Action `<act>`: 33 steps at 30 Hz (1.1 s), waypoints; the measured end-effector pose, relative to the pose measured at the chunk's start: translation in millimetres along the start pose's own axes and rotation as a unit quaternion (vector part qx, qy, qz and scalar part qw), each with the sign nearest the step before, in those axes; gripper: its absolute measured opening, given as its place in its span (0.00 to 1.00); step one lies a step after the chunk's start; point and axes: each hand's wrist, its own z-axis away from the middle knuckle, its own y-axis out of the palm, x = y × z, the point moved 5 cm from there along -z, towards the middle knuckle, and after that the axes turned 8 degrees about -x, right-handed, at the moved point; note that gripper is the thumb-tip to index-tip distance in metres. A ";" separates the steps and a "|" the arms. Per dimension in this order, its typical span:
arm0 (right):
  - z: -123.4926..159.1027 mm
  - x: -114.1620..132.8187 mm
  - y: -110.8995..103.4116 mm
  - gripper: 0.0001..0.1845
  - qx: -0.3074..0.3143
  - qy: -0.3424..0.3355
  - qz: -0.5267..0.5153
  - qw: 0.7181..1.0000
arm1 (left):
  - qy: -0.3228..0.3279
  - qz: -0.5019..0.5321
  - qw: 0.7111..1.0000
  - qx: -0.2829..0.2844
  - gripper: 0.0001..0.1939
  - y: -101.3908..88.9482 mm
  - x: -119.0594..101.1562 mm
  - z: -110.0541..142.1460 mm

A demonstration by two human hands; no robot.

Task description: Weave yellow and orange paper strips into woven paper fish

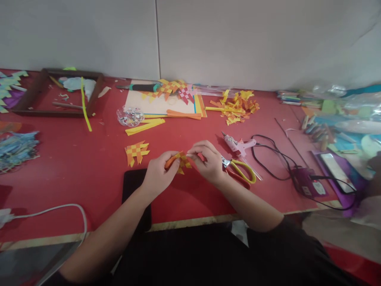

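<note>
My left hand (pixel 162 172) grips a small woven paper fish (pixel 185 161) in orange and yellow, thumb on top. Part of the fish is hidden by the fingers. From the other side, my right hand (pixel 207 163) closes its thumb and fingertips at the right edge of the same piece. Left of my hands, a second woven orange-and-yellow fish (pixel 137 152) lies flat on the red table (pixel 92 171). Scissors with yellow and red handles (pixel 242 169) lie just beyond my right wrist, beside a pink glue gun (pixel 238 145).
A black tablet-like slab (pixel 132 182) lies under my left forearm. At the back are a pile of paper scraps (pixel 238 106), yellow strips (pixel 145 127), a clear bead box (pixel 131 116) and a brown tray (pixel 32 93). Cables run to a purple power box (pixel 309 182) on the right.
</note>
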 end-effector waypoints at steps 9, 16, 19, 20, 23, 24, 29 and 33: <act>6.7 -0.6 4.4 0.05 -0.037 -0.012 -0.007 0.999 | 0.054 -0.058 0.997 0.000 0.12 1.1 -4.5 1.6; 8.1 -0.2 7.2 0.04 -0.035 -0.012 -0.018 0.999 | 0.083 -0.062 0.995 -0.010 0.12 0.7 -6.1 2.6; 7.8 0.5 6.7 0.04 -0.039 -0.003 -0.028 0.999 | 0.092 -0.065 0.994 -0.014 0.12 0.0 -7.8 2.8; 7.7 0.5 6.4 0.04 -0.042 0.003 -0.032 0.999 | 0.095 -0.065 0.993 -0.015 0.12 -0.1 -8.0 2.7; 8.4 -0.3 5.2 0.03 -0.051 0.027 -0.053 0.997 | 0.103 -0.068 0.992 -0.019 0.11 0.2 -7.6 2.1; 9.0 -0.9 4.9 0.03 -0.053 0.038 -0.063 0.996 | 0.106 -0.069 0.992 -0.022 0.11 0.2 -7.3 2.0; 13.2 -4.5 8.2 0.08 -0.015 0.098 -0.134 0.986 | 0.125 -0.085 0.988 -0.037 0.10 -1.1 -7.6 2.3; 15.6 -5.3 12.2 0.04 0.020 0.124 -0.178 0.976 | 0.150 -0.095 0.984 -0.034 0.09 -1.3 -9.5 3.5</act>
